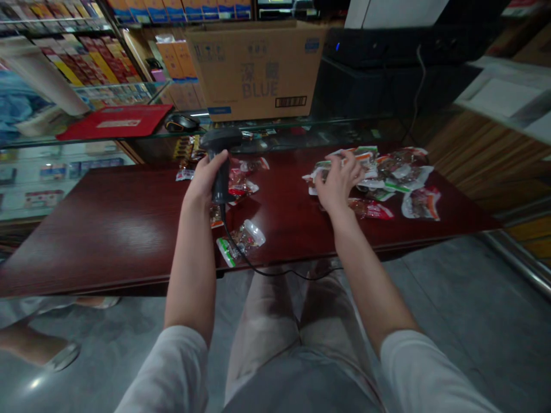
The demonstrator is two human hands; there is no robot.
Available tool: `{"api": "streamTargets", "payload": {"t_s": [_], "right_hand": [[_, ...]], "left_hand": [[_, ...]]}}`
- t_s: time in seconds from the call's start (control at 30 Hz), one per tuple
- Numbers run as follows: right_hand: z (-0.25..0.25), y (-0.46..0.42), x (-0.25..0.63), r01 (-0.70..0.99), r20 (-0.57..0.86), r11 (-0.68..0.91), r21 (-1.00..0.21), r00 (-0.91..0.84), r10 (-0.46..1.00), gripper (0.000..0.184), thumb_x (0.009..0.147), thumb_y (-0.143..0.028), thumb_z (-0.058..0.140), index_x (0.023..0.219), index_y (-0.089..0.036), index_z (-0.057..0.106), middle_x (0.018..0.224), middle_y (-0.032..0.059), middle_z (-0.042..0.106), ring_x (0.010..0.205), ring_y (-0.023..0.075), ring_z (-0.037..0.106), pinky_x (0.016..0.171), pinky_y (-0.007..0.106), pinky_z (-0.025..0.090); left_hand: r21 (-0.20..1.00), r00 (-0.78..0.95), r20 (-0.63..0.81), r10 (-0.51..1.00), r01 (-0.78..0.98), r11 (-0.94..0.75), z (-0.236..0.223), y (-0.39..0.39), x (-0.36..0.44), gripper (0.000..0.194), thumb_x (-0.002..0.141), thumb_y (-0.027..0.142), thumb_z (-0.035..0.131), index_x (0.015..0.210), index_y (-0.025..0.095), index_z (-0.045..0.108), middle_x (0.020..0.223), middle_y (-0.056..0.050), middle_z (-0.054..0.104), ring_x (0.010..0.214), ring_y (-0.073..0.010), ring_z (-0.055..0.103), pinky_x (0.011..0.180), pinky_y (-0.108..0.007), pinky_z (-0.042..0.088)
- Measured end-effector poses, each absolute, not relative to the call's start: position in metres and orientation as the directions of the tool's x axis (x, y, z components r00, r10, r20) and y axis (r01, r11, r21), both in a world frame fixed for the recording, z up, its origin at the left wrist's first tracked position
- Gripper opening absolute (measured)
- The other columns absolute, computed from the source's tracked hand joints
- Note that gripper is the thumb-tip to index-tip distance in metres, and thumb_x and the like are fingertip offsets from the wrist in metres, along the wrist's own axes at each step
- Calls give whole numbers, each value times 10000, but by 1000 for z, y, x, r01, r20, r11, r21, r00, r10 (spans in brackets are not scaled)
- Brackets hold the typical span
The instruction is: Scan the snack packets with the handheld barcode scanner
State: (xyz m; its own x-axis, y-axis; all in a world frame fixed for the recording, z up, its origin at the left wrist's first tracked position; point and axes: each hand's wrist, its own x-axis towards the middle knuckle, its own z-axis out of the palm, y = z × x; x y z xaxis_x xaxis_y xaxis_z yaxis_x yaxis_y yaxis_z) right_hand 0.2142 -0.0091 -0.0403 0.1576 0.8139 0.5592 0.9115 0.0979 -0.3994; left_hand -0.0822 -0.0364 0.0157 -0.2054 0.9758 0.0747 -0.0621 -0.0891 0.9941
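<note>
Now | left fingers (214, 167) clamped on barcode scanner (221, 139) | right fingers (344, 167) spread on snack packets (390, 169)

Wearer's clothing is recorded as a pale grey short-sleeved top, its left sleeve (166, 373) and right sleeve (430, 373) loose, darker grey fabric (301, 390) at the midriff, and light beige trousers (262, 327), with the left hand (206, 178) and right hand (338, 180) bare.

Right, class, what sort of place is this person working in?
Probably a small shop's checkout: the left hand holds a corded barcode scanner, sealed snack packets lie on the dark red counter, and shelves of boxed goods stand behind glass.
</note>
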Motion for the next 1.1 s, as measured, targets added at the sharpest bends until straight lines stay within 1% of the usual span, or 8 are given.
{"api": "streamTargets", "payload": {"t_s": [0.17,0.27,0.4,0.53,0.73,0.97,1.03,1.1], "right_hand": [[-31,-2,156,821,355,348,-452,-193,915,252,923,-260,505,1141,-215,622,1222,138,627,1185,333,551,1053,571,360],[-35,16,117,768,170,326,-551,-279,945,291,912,-337,572,1176,-220,610,1221,135,647,1155,344,580,1015,562,407],[-44,47,85,783,224,300,-545,-210,952,546,882,-321,626,1394,-187,491,1439,197,512,1305,409,469,1046,568,392],[-55,73,79,760,155,261,-595,-210,965,543,959,-369,531,1472,-229,428,1477,181,489,1314,424,447,1044,611,374],[-59,65,92,825,159,371,-425,-335,928,290,907,-379,638,1125,-190,661,1334,194,536,1268,402,444,1018,572,385],[-45,52,138,763,34,522,-381,-553,833,160,750,-252,745,820,-186,617,1047,110,622,1024,285,592,934,404,471],[-44,51,148,744,27,536,-400,-575,818,201,721,-266,770,817,-192,609,1022,95,623,1006,271,601,927,383,476],[-47,48,152,725,64,517,-455,-553,831,305,734,-294,765,979,-184,621,1065,97,633,1019,268,608,929,386,477]], "left_hand": [[996,-183,7,983,-91,-24,15,-36,-87,361,824,428,733,1046,170,613,713,-40,672,614,-185,691,536,-262,555],[991,-186,-16,982,-132,-9,13,-37,-83,338,854,449,689,1024,167,614,655,-30,670,568,-169,680,477,-225,526],[990,-236,-12,972,-143,-22,12,-39,-78,272,866,399,664,973,154,615,594,-10,653,502,-147,645,443,-209,497],[986,-233,-35,972,-164,-4,11,-42,-79,252,856,390,669,929,156,610,566,5,627,467,-132,613,455,-214,496],[985,-215,-33,976,-174,-5,7,-40,-82,308,838,439,677,932,152,618,585,2,628,474,-121,598,453,-207,486],[990,-159,-5,987,-140,-17,10,-43,-80,347,811,486,706,897,160,624,583,-8,616,483,-126,594,452,-210,464],[990,-146,-8,989,-140,-13,10,-44,-79,353,812,494,707,903,163,628,570,-6,607,475,-127,586,446,-210,455],[990,-140,-13,990,-144,-7,9,-44,-79,352,814,495,704,896,161,628,568,-11,605,468,-126,579,444,-212,453]]}}
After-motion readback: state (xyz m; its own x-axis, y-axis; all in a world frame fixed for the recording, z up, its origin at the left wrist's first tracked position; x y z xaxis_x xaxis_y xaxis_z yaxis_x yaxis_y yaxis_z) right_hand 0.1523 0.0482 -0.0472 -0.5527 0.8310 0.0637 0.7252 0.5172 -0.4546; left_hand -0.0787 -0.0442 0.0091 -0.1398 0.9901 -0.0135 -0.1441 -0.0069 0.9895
